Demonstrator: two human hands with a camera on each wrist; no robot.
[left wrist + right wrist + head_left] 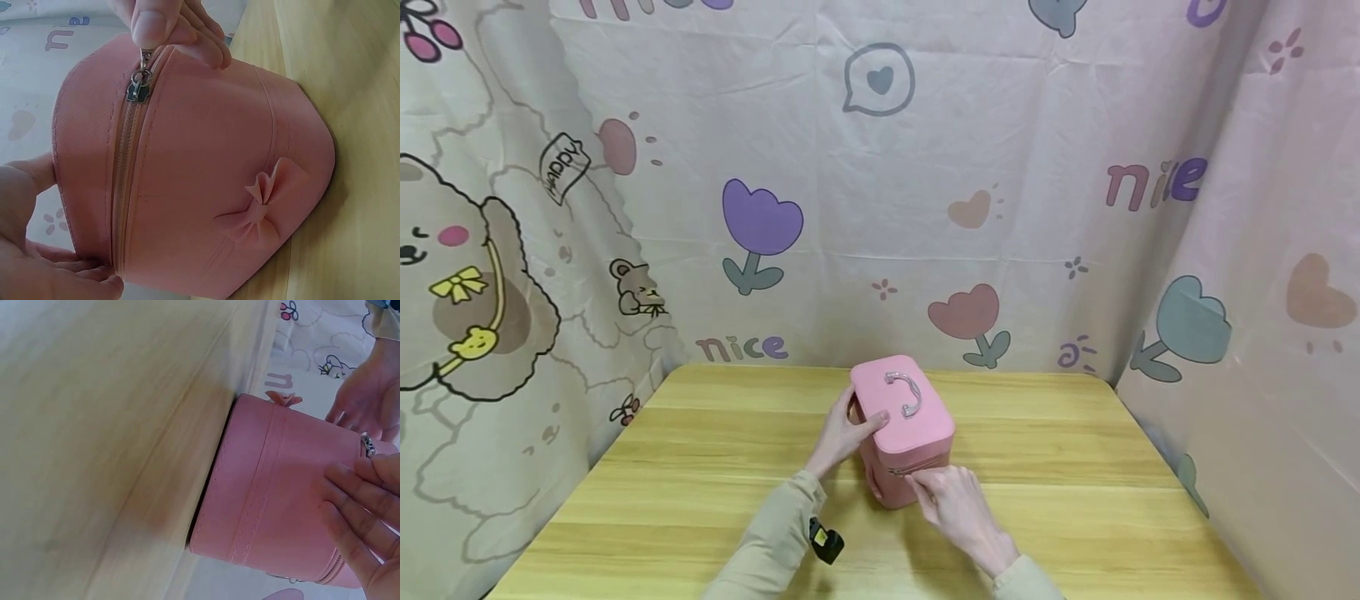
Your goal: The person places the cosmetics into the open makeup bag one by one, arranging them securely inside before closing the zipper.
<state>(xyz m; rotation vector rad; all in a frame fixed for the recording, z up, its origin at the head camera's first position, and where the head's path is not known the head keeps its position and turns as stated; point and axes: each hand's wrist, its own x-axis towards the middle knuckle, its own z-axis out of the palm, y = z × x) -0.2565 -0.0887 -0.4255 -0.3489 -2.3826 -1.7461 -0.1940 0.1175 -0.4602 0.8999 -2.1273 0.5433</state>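
Observation:
A pink cosmetic case (917, 433) with a curved silver handle (908, 393) on its lid stands upright on the table. My left hand (847, 429) grips the lid at its left side, thumb on top and fingertips against the side near the zipper seam. My right hand (952, 504) is at the near corner. Between its thumb and forefinger it pinches the metal zipper pull (146, 57), just above the zipper slider (138, 87). The zipper (127, 175) looks closed along the side facing the left wrist camera. A pink bow (256, 212) decorates that side.
The case stands on a light wood table (737, 433). Behind and on both sides hangs a printed cloth (865, 208) with flowers and cartoon animals. A small black device with a yellow patch (826, 537) is on my left wrist.

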